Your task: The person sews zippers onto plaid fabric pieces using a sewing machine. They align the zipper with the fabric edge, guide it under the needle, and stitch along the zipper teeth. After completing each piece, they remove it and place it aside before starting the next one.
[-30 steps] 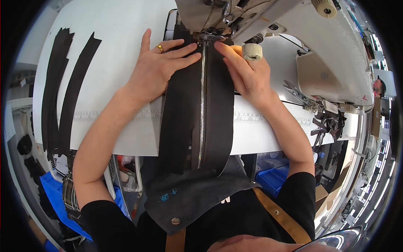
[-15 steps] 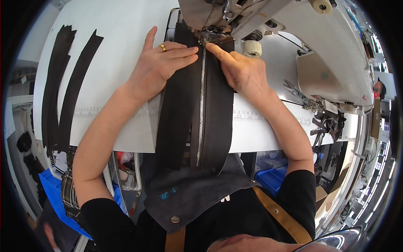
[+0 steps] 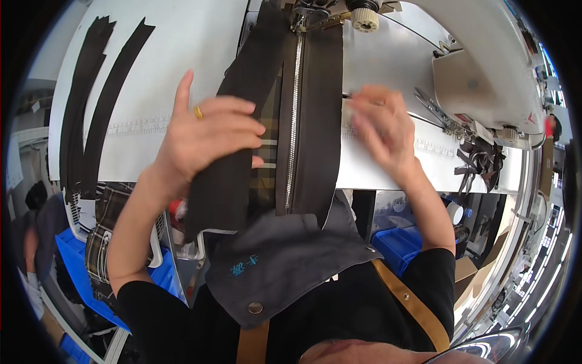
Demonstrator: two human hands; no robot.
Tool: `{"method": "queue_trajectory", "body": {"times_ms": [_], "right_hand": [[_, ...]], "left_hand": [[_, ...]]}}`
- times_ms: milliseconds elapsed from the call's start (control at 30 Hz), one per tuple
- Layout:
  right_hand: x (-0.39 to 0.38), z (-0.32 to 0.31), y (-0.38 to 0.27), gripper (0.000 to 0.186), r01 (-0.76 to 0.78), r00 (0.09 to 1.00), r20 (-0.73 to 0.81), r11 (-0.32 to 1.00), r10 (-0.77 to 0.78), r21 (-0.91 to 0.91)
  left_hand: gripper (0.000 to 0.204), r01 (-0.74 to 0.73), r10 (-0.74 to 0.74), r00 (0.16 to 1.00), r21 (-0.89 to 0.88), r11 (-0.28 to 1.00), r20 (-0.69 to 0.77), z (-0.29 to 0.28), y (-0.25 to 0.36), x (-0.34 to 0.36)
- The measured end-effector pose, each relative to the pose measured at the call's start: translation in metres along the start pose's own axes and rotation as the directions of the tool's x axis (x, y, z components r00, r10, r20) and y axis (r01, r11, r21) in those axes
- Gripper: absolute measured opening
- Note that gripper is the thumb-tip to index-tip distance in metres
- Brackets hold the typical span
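A dark brown fabric piece with a silver metal zipper [image 3: 295,115] runs from the sewing machine's presser foot [image 3: 298,25] toward me. My left hand [image 3: 212,136] grips the left fabric panel [image 3: 219,188]. Its fingers lie over the panel and the thumb tip shows past the panel's edge. Plaid fabric [image 3: 264,142] shows in the gap between this panel and the zipper. Right of the fabric, my right hand [image 3: 391,130] is raised and blurred, its thumb and fingers apart, with nothing visible in them. The zipper's top end lies at the presser foot.
Dark fabric strips [image 3: 115,100] lie on the white table at the left. Scissors [image 3: 431,106] and a heap of dark scraps [image 3: 482,159] lie at the right, by the machine body [image 3: 467,88]. Blue bins [image 3: 397,250] stand below the table edge.
My right hand has left the zipper by the presser foot and moved right and nearer. The left hand has drawn the left panel leftward and nearer, exposing plaid fabric.
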State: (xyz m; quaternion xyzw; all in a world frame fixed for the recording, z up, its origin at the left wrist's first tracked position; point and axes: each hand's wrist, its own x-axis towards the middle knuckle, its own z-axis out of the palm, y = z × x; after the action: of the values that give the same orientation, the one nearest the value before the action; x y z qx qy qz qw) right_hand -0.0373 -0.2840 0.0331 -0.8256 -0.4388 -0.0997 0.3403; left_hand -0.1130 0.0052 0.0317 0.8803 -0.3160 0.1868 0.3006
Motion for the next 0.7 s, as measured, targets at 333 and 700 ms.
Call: {"method": "queue_trajectory", "body": {"times_ms": [333,700], "right_hand": [[-0.001,0.018,-0.046,0.041,0.107,0.982,0.148,0.993,-0.114,0.05],[-0.007,0.03,-0.045,0.041,0.108,0.971,0.226,0.989,-0.082,-0.105]], "left_hand": [[0.045,0.035,-0.072,0.939,0.112,0.993,0.336,-0.002,0.022,-0.005],[0.06,-0.085,0.028,0.914,0.124,0.989,0.404,-0.005,0.019,-0.001]]}}
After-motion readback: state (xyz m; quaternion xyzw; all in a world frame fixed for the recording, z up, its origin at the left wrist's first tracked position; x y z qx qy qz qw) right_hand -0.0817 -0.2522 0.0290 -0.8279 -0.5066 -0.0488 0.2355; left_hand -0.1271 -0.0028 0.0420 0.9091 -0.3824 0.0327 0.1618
